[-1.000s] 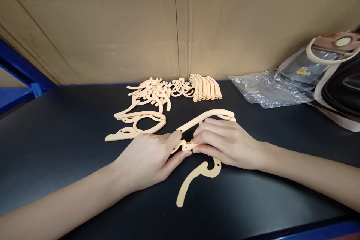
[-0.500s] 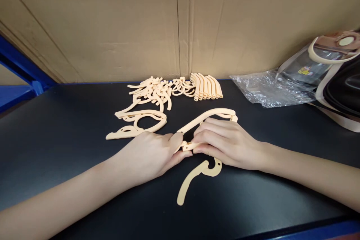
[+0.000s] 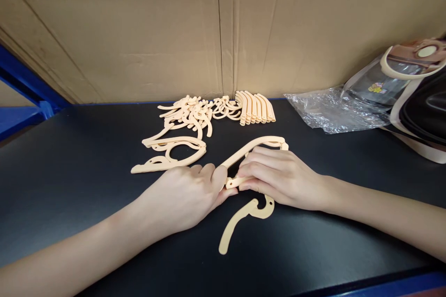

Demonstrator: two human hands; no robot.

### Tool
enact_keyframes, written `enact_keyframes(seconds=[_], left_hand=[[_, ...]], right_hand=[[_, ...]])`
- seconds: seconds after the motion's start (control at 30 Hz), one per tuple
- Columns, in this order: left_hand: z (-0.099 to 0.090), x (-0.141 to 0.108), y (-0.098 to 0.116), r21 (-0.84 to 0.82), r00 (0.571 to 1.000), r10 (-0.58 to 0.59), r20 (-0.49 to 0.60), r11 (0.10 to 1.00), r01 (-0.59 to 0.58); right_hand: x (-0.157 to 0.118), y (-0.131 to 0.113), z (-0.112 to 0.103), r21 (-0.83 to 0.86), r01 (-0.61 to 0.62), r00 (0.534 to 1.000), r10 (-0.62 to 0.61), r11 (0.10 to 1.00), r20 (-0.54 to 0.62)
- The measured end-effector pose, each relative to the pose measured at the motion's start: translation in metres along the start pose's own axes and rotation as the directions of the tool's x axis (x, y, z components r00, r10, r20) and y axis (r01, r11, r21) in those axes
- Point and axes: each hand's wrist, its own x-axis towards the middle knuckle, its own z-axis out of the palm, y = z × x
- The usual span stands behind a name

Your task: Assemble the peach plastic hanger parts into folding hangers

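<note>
Near the middle of the black table, my left hand (image 3: 195,195) and my right hand (image 3: 282,176) both grip a cream jointed plastic piece (image 3: 256,146). Its long curved arm rises behind my fingers, and a short end with a small hole shows between my thumbs. My fingers hide the joint. Just in front of my right hand, a loose hook-shaped piece (image 3: 232,227) lies flat, with its far part under that hand. Beyond my left hand rests a folded cream assembly (image 3: 174,141) with a round opening.
At the back lie a tangled pile of curved parts (image 3: 190,111), small hooks (image 3: 226,106) and a row of nested arms (image 3: 256,109). Clear plastic wrap (image 3: 324,109), a transparent bottle (image 3: 383,81) and a black bag (image 3: 427,106) are at the right. Cardboard (image 3: 139,32) stands behind.
The held piece's long arm has shifted slightly left and down. My left fingers have closed further over its near end, while my right hand has barely moved.
</note>
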Motion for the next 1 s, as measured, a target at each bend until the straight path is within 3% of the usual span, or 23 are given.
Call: enact_keyframes(seconds=[0.23, 1.0], left_hand=[[-0.0033, 0.0003, 0.0010, 0.102, 0.999, 0.029, -0.018, 0.994, -0.027], [0.0010, -0.0024, 0.0002, 0.047, 0.999, 0.051, 0.003, 0.998, -0.051]], right_hand=[[0.0011, 0.0001, -0.0024, 0.095, -0.075, 0.996, 0.071, 0.993, 0.049], [0.0012, -0.0009, -0.0001, 0.080, -0.148, 0.984, 0.139, 0.986, 0.107]])
